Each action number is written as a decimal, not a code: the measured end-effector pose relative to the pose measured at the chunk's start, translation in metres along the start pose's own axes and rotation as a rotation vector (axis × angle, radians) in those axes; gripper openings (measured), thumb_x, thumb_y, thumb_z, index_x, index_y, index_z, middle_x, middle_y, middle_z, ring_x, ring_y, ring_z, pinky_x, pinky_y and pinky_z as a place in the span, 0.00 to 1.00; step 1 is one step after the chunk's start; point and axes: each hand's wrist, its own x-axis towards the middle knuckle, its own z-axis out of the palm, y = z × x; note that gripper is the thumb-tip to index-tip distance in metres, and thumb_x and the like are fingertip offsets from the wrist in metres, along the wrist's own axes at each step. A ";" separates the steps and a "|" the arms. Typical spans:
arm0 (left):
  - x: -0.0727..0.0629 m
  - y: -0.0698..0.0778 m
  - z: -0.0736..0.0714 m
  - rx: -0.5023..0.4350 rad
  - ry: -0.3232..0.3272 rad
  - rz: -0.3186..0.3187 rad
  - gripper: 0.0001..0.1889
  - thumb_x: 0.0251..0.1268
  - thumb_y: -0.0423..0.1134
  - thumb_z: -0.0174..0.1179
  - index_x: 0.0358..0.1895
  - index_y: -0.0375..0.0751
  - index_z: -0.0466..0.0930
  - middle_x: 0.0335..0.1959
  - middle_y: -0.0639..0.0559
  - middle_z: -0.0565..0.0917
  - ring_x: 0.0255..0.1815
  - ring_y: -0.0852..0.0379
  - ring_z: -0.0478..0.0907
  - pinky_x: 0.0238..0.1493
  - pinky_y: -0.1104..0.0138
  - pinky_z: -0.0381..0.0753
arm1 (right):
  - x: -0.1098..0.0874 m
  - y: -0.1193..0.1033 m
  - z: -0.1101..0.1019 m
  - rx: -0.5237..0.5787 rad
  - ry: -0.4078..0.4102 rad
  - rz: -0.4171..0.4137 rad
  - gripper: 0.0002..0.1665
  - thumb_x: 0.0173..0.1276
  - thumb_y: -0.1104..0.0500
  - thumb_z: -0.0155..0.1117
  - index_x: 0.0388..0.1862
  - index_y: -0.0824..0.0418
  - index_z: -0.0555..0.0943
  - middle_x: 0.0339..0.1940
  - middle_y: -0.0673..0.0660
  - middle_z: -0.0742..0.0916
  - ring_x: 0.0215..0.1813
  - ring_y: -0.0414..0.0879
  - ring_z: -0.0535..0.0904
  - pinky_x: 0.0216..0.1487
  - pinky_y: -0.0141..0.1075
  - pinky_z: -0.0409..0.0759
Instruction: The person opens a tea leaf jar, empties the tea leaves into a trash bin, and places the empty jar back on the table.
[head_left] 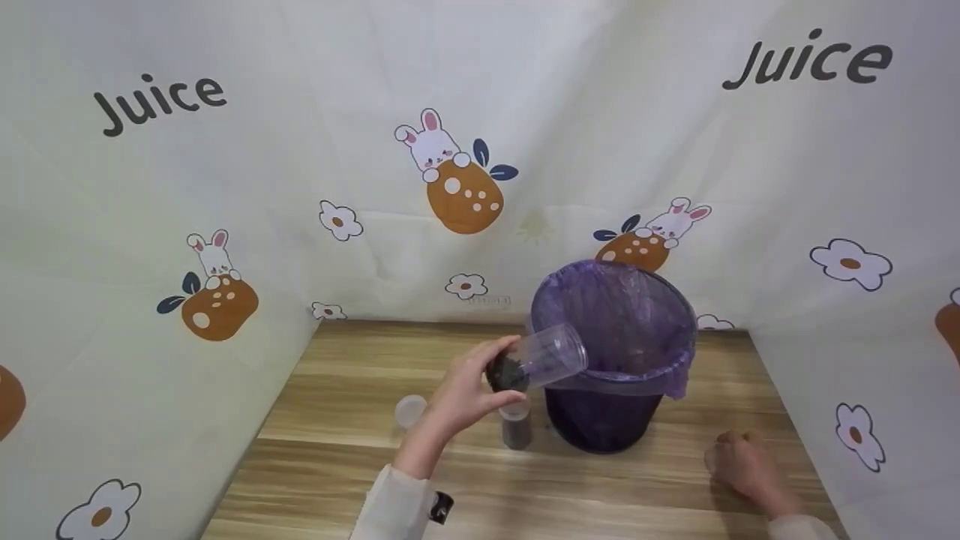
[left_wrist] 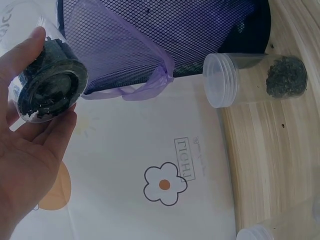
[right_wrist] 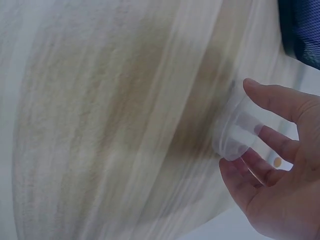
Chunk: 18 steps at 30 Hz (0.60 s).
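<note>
At the bin's rim [head_left: 622, 382], left fingers [left_wrist: 64, 132] clasp a jar [head_left: 555, 358]; right fingers [right_wrist: 280, 145] pinch a lid [right_wrist: 232, 132] near the table's edge [head_left: 772, 405].

The left hand [head_left: 469, 388] and right hand [head_left: 744, 461] are showing bare — the left sleeve [head_left: 394, 504] is looking plain off-white, a small black piece [head_left: 441, 508] with pale markings sitting beside its cuff — and the right sleeve [head_left: 802, 528] is showing similar pale cloth.

Bin [left_wrist: 210, 35] cut by L-wrist view's top edge, capped jar [left_wrist: 285, 225] cut at btm R corner, clr lid [right_wrist: 232, 130] hid. by R hand [head_left: 746, 465] in head view, wall print [head_left: 489, 301] there too sm. to read
</note>
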 end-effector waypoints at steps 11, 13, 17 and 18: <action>0.001 0.000 -0.001 0.001 -0.001 0.004 0.41 0.49 0.42 0.77 0.70 0.45 0.71 0.61 0.45 0.82 0.64 0.47 0.77 0.68 0.53 0.76 | 0.003 0.005 -0.007 -0.020 -0.041 0.027 0.36 0.50 0.58 0.77 0.53 0.76 0.74 0.51 0.82 0.77 0.52 0.79 0.74 0.55 0.67 0.74; 0.000 -0.001 0.000 -0.003 0.001 0.013 0.40 0.49 0.42 0.77 0.70 0.44 0.71 0.61 0.45 0.82 0.64 0.47 0.78 0.67 0.54 0.77 | 0.003 0.004 -0.012 -0.017 -0.051 0.026 0.36 0.54 0.56 0.75 0.56 0.77 0.74 0.52 0.83 0.77 0.54 0.80 0.73 0.55 0.67 0.74; 0.000 -0.002 0.000 -0.013 0.002 0.021 0.40 0.49 0.42 0.76 0.69 0.44 0.71 0.61 0.45 0.82 0.64 0.48 0.78 0.67 0.54 0.77 | 0.006 0.002 -0.024 0.003 -0.069 0.044 0.36 0.61 0.55 0.69 0.60 0.78 0.71 0.57 0.85 0.74 0.57 0.81 0.71 0.55 0.67 0.75; 0.000 -0.002 0.000 -0.016 0.002 0.018 0.40 0.49 0.43 0.76 0.69 0.45 0.71 0.61 0.46 0.82 0.64 0.48 0.78 0.67 0.55 0.77 | 0.008 0.001 -0.027 0.009 -0.073 0.051 0.37 0.62 0.55 0.68 0.61 0.79 0.71 0.58 0.86 0.73 0.58 0.80 0.70 0.56 0.67 0.74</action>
